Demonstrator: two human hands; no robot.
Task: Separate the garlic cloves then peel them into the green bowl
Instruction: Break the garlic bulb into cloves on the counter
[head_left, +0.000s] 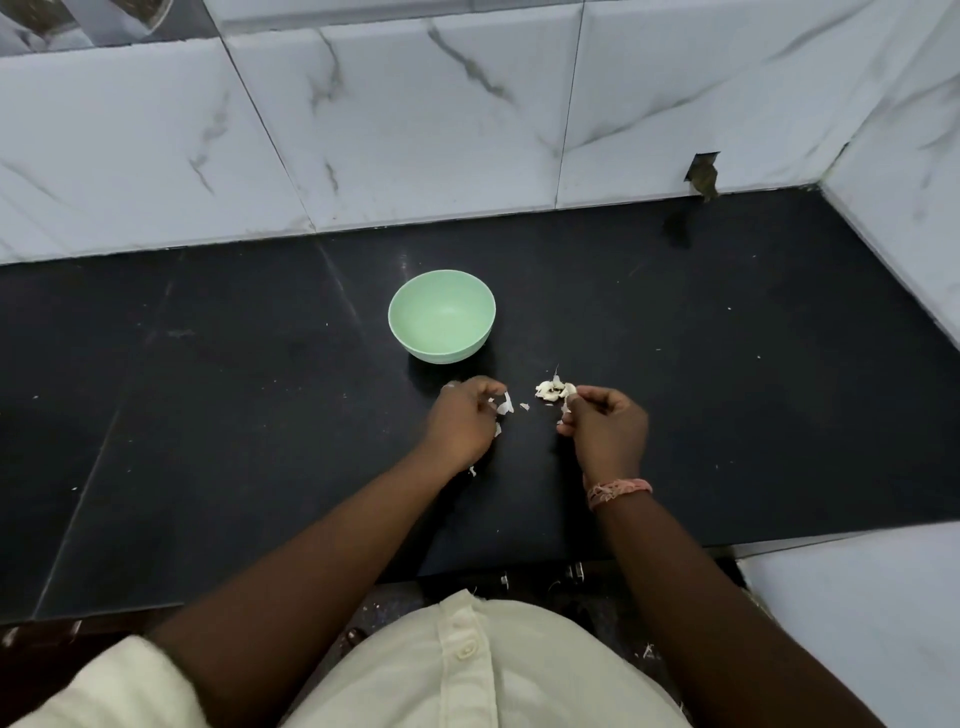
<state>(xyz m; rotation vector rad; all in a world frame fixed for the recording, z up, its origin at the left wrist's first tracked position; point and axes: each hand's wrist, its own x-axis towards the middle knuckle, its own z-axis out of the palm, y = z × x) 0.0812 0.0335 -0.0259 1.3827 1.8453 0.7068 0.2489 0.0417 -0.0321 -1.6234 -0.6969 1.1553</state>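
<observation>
The green bowl (441, 315) stands on the black counter (727, 374), and I see nothing inside it. Just in front of it, to the right, lies a small pile of garlic cloves (551, 390). My left hand (462, 423) hovers left of the pile with curled fingers, and a piece of white garlic skin (505, 404) sticks out at its fingertips. My right hand (605, 423) is beside the pile, fingers curled round a pale piece of garlic (567, 404). What each hand holds is mostly hidden by the fingers.
White marble-patterned tiles (415, 119) back the counter and form a side wall at the right. Small skin flakes (524, 407) lie scattered between my hands. The counter's front edge runs just before my body.
</observation>
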